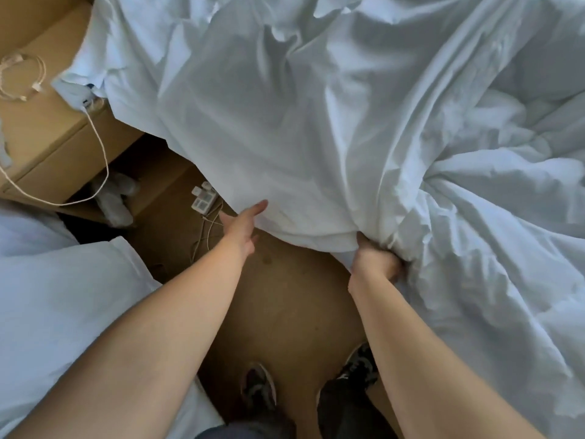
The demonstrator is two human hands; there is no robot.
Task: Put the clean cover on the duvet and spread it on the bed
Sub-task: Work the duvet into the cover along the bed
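A white duvet cover [269,128] lies rumpled over the bed and hangs over its near edge. To the right the puffy white duvet [493,223] is bunched in deep folds. My left hand [242,224] reaches to the hanging edge of the cover with straight fingers, the fingertips touching the cloth. My right hand [376,261] grips a bunch of white cloth at the bed's edge, where cover and duvet meet; its fingers are buried in the folds.
A wooden nightstand [41,122] stands at the left with a coiled white cable [22,77] on it. A white power strip [204,198] with cords lies on the brown floor [285,296]. More white bedding [63,296] sits at lower left. My shoes [259,388] stand below.
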